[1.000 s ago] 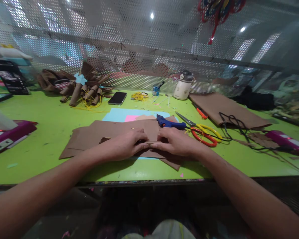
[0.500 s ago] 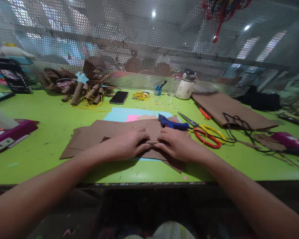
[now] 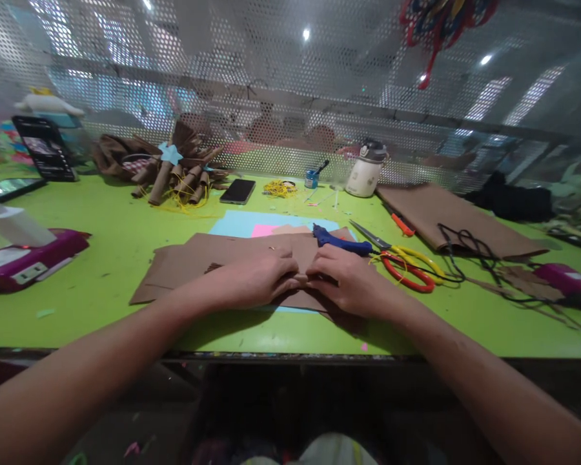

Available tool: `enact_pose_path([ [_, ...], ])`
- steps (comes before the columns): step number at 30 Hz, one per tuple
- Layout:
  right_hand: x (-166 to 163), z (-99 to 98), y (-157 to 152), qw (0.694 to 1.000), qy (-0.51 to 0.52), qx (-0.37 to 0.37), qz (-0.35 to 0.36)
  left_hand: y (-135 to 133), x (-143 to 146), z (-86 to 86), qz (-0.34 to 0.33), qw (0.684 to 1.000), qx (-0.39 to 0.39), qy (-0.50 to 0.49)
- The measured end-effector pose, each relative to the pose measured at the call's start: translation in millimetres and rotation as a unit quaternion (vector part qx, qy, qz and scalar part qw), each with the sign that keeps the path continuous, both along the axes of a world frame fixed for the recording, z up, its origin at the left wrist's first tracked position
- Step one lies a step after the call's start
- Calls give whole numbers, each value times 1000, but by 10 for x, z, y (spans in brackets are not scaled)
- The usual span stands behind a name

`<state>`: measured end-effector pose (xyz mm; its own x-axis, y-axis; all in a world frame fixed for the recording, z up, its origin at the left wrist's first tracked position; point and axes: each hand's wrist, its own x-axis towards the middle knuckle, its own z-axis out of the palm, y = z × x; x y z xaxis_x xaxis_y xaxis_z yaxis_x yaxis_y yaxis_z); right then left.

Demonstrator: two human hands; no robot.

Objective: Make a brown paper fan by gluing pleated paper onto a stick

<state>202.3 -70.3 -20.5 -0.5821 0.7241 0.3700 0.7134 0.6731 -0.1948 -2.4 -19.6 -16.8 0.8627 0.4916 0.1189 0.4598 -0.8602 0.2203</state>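
My left hand (image 3: pixel 266 274) and my right hand (image 3: pixel 341 278) meet over the brown paper sheets (image 3: pixel 174 268) at the middle of the table. Between them, pinched in the fingers of both, is a narrow rolled strip of brown paper (image 3: pixel 301 278), mostly hidden by the fingertips. Beside my left wrist lies a small pleated piece of brown paper (image 3: pixel 214 267). A blue glue gun (image 3: pixel 341 241) rests just beyond my right hand. Scissors (image 3: pixel 407 268) with red and yellow handles lie to its right. Light blue paper (image 3: pixel 232 223) and pink paper (image 3: pixel 264 230) show under the brown sheets.
A purple power strip (image 3: pixel 39 261) with a white plug stands at the left. Toward the back are rolled brown paper bundles (image 3: pixel 162 181), a phone (image 3: pixel 238 191), yellow string (image 3: pixel 279 188), a blue jar (image 3: pixel 312 179) and a white bottle (image 3: pixel 363 174). Black cable (image 3: pixel 458 258) trails at right.
The whole view has shifted slightly, so things sit further right. Both hands keep their pinch on the rolled paper, and the right fingers have curled a little more.
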Motion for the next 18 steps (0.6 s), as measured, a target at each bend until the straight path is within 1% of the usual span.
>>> enact_pose_path([
  [2, 3, -18, 17, 1000, -5, -9, 1, 3, -7, 8, 12, 1000, 5, 4],
  [4, 10, -32, 35, 1000, -4, -20, 6, 1, -16, 11, 21, 999, 27, 3],
  [9, 11, -26, 54, 1000, 7, -28, 4, -38, -29, 18, 21, 991, 129, -1],
  [12, 0, -16, 57, 999, -17, -27, -21, -56, -12, 9, -7, 984, 180, 5],
  [15, -6, -24, 70, 998, -54, -16, -41, -41, 21, -11, -32, 984, 175, -3],
  [18, -3, -45, 84, 996, -67, 9, -56, -9, 55, -17, -11, 991, 134, -18],
])
